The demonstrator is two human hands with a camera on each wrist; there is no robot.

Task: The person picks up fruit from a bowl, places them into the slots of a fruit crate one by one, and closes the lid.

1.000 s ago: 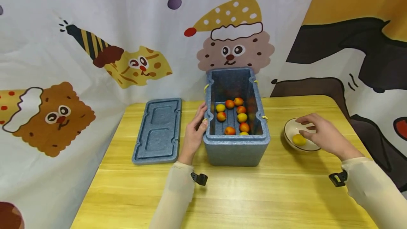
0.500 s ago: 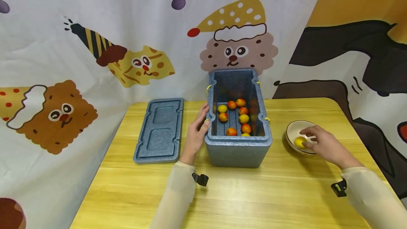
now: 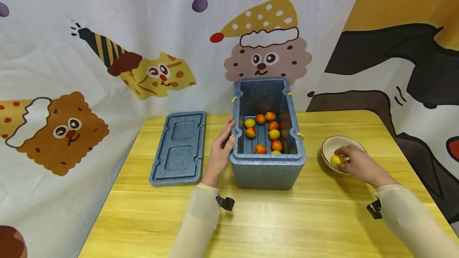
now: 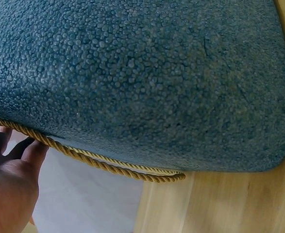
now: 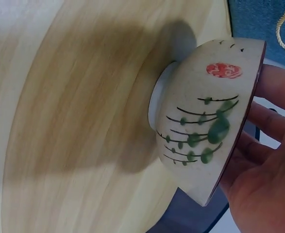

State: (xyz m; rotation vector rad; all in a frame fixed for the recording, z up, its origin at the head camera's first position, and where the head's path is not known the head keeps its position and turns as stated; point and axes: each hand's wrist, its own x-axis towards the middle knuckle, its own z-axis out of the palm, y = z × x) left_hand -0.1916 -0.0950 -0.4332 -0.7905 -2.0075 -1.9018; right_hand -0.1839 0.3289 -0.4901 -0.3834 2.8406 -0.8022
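In the head view, a cream bowl (image 3: 328, 146) with a dark rim stands at the right; green plants and a red mark decorate its outside in the right wrist view. My right hand (image 3: 363, 165) reaches into it, thumb and fingers pinching a small yellow fruit (image 3: 336, 160). The bowl wall (image 5: 200, 121) hides the fingertips in the right wrist view. My left hand (image 3: 219, 152) rests along the left side of a blue-grey foam box (image 3: 267, 174), thumb at the rim. Several small red-orange and yellow fruits (image 3: 260, 149) lie on the box floor.
A matching foam lid (image 3: 179, 146) lies flat on the wooden table (image 3: 287, 222), left of the box. Yellow rope (image 4: 103, 167) runs along the box side beside the left fingers. A cartoon-print curtain (image 3: 161, 11) hangs behind the table.
My right hand has lowered into the bowl, and its thumb and fingers have closed on the yellow fruit. The left hand keeps its place on the box. The head view shifted slightly.
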